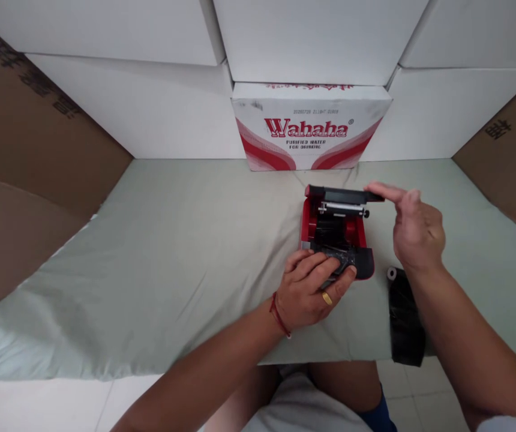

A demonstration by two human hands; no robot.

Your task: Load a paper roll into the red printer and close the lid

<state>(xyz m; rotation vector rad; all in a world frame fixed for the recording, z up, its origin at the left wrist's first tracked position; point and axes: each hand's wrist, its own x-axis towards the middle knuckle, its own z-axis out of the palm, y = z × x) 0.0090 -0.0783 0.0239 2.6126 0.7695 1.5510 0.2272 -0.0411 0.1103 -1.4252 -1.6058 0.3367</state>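
A red and black label printer (pixel 305 225) sits on the cloth with its lid (pixel 343 195) raised. Inside it, between red side walls, lies a black roll (pixel 331 228); a silver bar and black roller (pixel 343 209) run beneath the lid. My left hand (pixel 309 288) grips the printer's front, fingers pressed over shiny black film (pixel 347 258) there; its palm side is hidden. The extended index finger of my right hand (pixel 417 228) touches the right end of the lid. Its thumb stands apart and the other fingers are loosely bent, holding nothing.
A black roll with a white core (pixel 406 318) lies at the table's front edge, partly under my right forearm. Behind the printer stands a white and red Wahaha water box (pixel 307 129). White boxes (pixel 150 102) form the back, brown cardboard (pixel 37 132) the sides. Pale green cloth (pixel 172 240) covers the table.
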